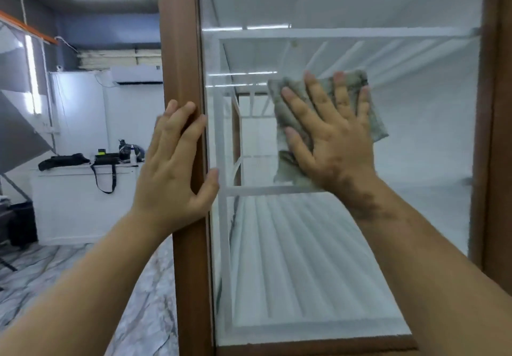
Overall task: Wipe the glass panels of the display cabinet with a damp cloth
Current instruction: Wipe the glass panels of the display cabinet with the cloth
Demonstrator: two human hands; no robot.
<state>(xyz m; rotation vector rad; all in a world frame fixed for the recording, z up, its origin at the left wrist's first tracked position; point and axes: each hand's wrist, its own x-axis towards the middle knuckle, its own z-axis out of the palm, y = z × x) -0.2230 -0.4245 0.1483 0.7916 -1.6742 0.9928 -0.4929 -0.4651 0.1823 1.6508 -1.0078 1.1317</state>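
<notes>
Right hand (332, 145) flat, fingers spread, pressing grey cloth (374, 122) against glass panel (415, 161). Left hand (174, 167) resting open-fingered on brown cabinet frame (182, 50).

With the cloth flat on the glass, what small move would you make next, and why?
Probably slide the right hand and its grey-green cloth sideways toward the brown right frame; it presses the glass panel mid-pane, while the left hand rests on the left post.
</notes>
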